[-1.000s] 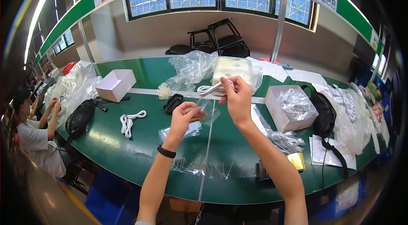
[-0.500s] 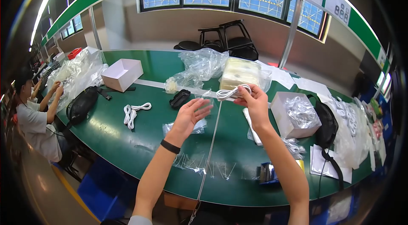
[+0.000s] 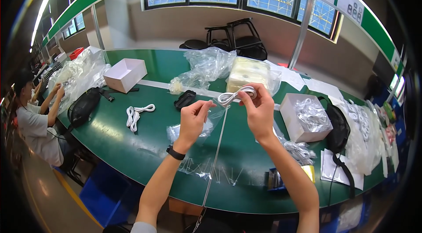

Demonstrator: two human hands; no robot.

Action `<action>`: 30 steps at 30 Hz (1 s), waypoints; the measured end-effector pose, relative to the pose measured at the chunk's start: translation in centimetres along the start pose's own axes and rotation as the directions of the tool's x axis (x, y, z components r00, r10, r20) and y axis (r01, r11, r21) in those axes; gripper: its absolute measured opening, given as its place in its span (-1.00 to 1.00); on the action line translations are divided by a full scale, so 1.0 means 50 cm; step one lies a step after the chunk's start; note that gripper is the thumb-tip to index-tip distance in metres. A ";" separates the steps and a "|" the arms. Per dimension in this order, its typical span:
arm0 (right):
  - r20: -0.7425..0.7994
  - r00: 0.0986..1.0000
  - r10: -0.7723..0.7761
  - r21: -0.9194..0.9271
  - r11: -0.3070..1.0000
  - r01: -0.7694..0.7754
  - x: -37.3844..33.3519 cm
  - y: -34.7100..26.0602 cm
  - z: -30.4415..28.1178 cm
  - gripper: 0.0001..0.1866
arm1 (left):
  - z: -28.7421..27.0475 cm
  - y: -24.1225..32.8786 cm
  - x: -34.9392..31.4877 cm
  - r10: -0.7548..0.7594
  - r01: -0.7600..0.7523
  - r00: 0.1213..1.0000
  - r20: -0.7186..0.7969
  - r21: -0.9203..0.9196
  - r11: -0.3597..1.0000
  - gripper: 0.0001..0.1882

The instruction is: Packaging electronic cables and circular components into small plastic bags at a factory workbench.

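Note:
In my right hand point(image 3: 261, 112) a coiled white cable point(image 3: 236, 95) is gripped between thumb and fingers, above the middle of the table. My left hand point(image 3: 192, 121) is closed in a pinch to the left of the coil. A small clear plastic bag point(image 3: 214, 121) runs from its fingertips; the glare makes its edges hard to make out. More flat clear bags point(image 3: 172, 132) lie beneath that hand. Two bundled white cables point(image 3: 133, 118) rest on the green table further left. Behind my left hand sits a black case-like object point(image 3: 185, 99).
An open white box point(image 3: 126, 76) stands back left by a black waist bag point(image 3: 84, 107). On the right, another white box point(image 3: 295, 132) holds clear bags. Clear wrapping point(image 3: 210, 63) and a yellowish packaged stack point(image 3: 249, 73) lie behind. A co-worker point(image 3: 35, 121) sits at far left.
My left hand's spread fingers have closed into a pinch, with clear plastic now at the fingertips. The right hand has shifted slightly left with the coiled cable.

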State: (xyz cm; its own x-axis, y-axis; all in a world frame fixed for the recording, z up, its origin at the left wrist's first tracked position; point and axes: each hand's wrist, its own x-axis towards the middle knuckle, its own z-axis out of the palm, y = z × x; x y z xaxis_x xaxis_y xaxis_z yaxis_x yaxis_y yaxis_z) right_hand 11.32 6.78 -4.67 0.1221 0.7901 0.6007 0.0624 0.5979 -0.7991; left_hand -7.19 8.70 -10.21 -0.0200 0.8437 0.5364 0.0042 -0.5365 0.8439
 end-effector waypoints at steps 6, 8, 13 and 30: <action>0.080 0.997 0.003 -0.061 0.998 0.002 -0.001 0.009 -0.008 -0.82 | 0.001 0.004 -0.004 0.024 -0.025 0.999 0.026 0.059 0.998 -0.74; 0.131 0.991 0.014 -0.009 1.000 -0.013 -0.001 0.009 -0.012 -0.82 | 0.003 0.002 -0.003 0.022 -0.024 1.000 0.022 0.062 0.998 -0.73; 0.260 0.966 0.007 0.075 0.997 -0.027 0.003 0.032 -0.020 -0.81 | -0.008 -0.015 0.003 -0.111 0.119 0.973 0.203 -0.027 0.993 -0.64; 0.380 0.903 0.203 -0.220 0.967 -0.125 0.014 0.038 -0.019 -0.79 | -0.005 -0.008 0.002 -0.433 0.601 0.731 0.526 -0.196 0.775 -0.52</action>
State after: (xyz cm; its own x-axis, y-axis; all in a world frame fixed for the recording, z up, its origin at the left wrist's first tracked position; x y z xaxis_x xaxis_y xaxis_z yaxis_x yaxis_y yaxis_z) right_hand 12.46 8.37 -5.79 -0.2533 0.8857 0.3891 0.2630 0.4501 -0.8534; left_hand -7.46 9.00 -10.52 0.5099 0.8597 0.0303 -0.2052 0.0873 0.9748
